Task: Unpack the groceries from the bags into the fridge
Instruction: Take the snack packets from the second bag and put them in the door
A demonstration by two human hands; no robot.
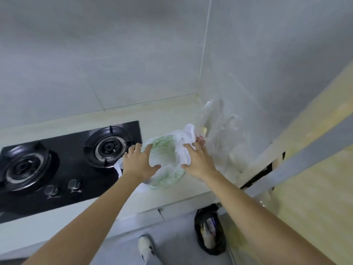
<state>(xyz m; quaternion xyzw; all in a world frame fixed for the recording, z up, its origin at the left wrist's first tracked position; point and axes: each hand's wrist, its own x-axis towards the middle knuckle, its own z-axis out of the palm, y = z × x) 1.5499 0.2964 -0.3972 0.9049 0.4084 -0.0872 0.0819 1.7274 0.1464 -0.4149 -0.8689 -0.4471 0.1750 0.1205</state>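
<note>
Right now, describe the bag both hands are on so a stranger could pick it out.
Start at the black gas hob; on the pale counter just right of it lies a white plastic bag between the left hand and right hand. Unlike the clear bags beyond, it is opaque with green print.

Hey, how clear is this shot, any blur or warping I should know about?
Head view: soft all over, motion blur smears the clear bags in the corner; wide-angle warp bends the counter edge and the stove; light is flat and dim, without harsh glare; both hands' edges on the white bag look slightly fuzzy.
</note>
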